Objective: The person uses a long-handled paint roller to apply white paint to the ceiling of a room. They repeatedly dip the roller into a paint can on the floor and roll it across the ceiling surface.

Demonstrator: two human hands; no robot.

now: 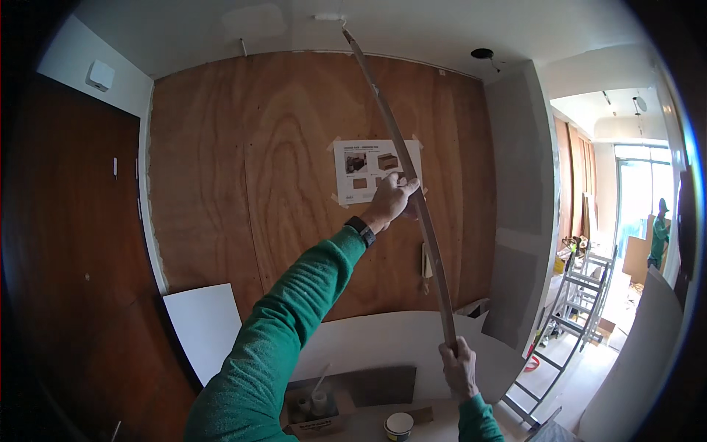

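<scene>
A paint roller (328,17) with a white sleeve rests against or just under the ceiling, fixed to the top of a long pole (436,258). My left hand (392,200) is closed round the pole at mid-length, its arm stretched forward in a green sleeve, with a dark watch at the wrist. Lower down and to the right, my right hand (461,368) grips the pole near its bottom end. The pole leans, its top tilted to the left. Behind my left hand, a printed sheet (350,193) is taped to the plywood wall (294,118).
A dark wooden door (81,221) fills the left side. Below stand a cardboard box (317,426) with cups and a round tub (398,426). A stepladder (582,295) is at the right, with a person in green (658,236) beyond it. Wires hang from a ceiling hole (482,54).
</scene>
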